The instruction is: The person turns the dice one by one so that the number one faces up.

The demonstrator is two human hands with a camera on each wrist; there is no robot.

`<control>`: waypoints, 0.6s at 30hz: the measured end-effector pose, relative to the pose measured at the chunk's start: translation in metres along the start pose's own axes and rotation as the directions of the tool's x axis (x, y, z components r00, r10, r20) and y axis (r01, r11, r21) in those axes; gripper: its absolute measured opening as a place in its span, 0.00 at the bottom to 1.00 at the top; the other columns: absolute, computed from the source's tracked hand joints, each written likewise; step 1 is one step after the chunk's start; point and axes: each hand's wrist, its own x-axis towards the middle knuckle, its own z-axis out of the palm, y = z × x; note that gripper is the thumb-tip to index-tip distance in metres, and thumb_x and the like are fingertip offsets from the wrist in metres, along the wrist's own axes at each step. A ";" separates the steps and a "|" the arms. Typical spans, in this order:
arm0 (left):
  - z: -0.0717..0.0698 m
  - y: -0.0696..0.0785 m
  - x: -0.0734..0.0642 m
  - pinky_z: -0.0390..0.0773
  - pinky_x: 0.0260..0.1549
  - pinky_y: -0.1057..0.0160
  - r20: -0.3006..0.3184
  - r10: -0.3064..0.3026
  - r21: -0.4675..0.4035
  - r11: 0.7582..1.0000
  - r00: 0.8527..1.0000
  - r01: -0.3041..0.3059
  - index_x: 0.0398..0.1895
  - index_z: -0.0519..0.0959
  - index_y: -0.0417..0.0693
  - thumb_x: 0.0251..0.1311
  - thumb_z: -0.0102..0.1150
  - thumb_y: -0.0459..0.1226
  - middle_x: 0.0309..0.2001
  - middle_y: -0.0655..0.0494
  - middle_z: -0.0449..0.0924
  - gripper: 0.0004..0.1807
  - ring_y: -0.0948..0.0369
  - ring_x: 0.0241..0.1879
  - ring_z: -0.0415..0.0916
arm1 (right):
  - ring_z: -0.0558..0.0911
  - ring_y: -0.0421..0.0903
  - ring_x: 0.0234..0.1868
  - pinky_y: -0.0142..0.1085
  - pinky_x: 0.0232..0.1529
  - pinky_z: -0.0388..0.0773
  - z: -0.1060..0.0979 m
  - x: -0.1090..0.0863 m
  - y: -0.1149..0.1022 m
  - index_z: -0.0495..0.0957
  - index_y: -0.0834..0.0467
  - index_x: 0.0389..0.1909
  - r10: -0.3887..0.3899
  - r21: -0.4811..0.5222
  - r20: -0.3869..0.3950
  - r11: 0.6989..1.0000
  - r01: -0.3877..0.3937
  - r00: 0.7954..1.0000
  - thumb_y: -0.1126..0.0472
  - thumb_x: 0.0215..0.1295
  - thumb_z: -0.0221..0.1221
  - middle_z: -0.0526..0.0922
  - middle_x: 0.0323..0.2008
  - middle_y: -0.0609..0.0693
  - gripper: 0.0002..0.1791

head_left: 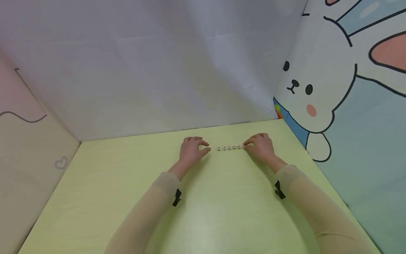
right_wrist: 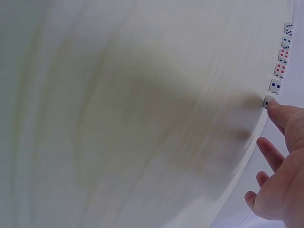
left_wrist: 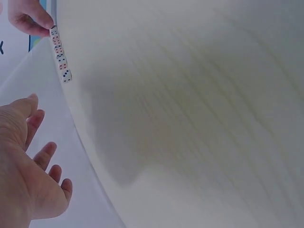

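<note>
Several small white dice (head_left: 229, 148) with red and blue pips stand in a row toward the far side of the table. At the row's right end, the thumb and forefinger of my right hand (head_left: 260, 145) pinch the last die (right_wrist: 267, 101). Its neighbour, a die showing two blue pips (right_wrist: 275, 86), sits a small gap away in the right wrist view. To the left of the row is my left hand (head_left: 191, 149), thumb and forefinger spread apart with nothing between them. The left-end die (left_wrist: 66, 76) lies a short way beyond those fingertips.
The pale yellow table (head_left: 127, 183) ends at a white back curtain (head_left: 152, 81) just behind the dice. A wall panel with a cartoon rabbit (head_left: 320, 81) rises along the right edge, and a pale panel (head_left: 31, 158) borders the left.
</note>
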 end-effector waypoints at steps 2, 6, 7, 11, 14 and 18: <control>-0.001 -0.003 -0.008 0.62 0.69 0.44 0.004 0.017 -0.011 1.000 1.000 -0.017 0.51 0.88 0.58 0.67 0.65 0.52 0.69 0.54 0.74 0.16 0.44 0.70 0.61 | 0.63 0.67 0.67 0.66 0.63 0.62 0.000 -0.001 -0.001 0.90 0.53 0.48 0.001 -0.002 0.002 1.000 -0.001 1.000 0.54 0.72 0.64 0.83 0.56 0.60 0.12; -0.006 -0.009 -0.023 0.63 0.68 0.44 0.001 0.040 -0.037 0.999 0.999 -0.040 0.50 0.88 0.56 0.67 0.66 0.51 0.67 0.52 0.75 0.15 0.44 0.69 0.62 | 0.63 0.66 0.68 0.66 0.64 0.61 0.000 -0.001 -0.001 0.90 0.53 0.48 0.006 -0.004 0.000 1.000 -0.006 1.000 0.54 0.72 0.64 0.83 0.56 0.59 0.12; -0.007 -0.011 -0.027 0.63 0.68 0.44 0.001 0.041 -0.042 0.998 0.999 -0.041 0.49 0.88 0.56 0.67 0.66 0.50 0.67 0.52 0.75 0.15 0.44 0.69 0.63 | 0.63 0.66 0.68 0.66 0.64 0.61 0.000 -0.002 -0.002 0.90 0.53 0.49 0.008 -0.002 -0.001 1.000 -0.008 1.000 0.54 0.72 0.64 0.83 0.56 0.59 0.12; -0.012 -0.016 -0.037 0.64 0.67 0.44 -0.003 0.042 -0.056 0.998 0.999 -0.042 0.49 0.88 0.56 0.67 0.66 0.50 0.67 0.51 0.76 0.14 0.43 0.68 0.63 | 0.63 0.66 0.68 0.66 0.64 0.60 -0.001 -0.002 -0.003 0.90 0.54 0.48 0.010 0.002 -0.005 1.000 -0.010 1.000 0.55 0.71 0.64 0.82 0.57 0.60 0.12; -0.015 -0.020 -0.042 0.64 0.68 0.44 -0.007 0.039 -0.071 0.997 0.999 -0.039 0.49 0.88 0.56 0.66 0.67 0.50 0.67 0.51 0.76 0.14 0.43 0.69 0.63 | 0.62 0.67 0.68 0.67 0.64 0.59 -0.002 -0.001 -0.003 0.89 0.54 0.49 0.007 -0.002 -0.003 1.000 -0.007 1.000 0.55 0.71 0.63 0.82 0.58 0.60 0.12; -0.019 -0.024 -0.047 0.63 0.68 0.42 -0.013 0.035 -0.079 0.996 0.999 -0.036 0.49 0.88 0.56 0.66 0.67 0.50 0.67 0.52 0.75 0.15 0.44 0.69 0.62 | 0.62 0.67 0.68 0.67 0.65 0.59 -0.003 -0.001 -0.004 0.89 0.54 0.50 0.009 -0.002 0.001 1.000 -0.009 1.000 0.55 0.72 0.63 0.81 0.59 0.61 0.12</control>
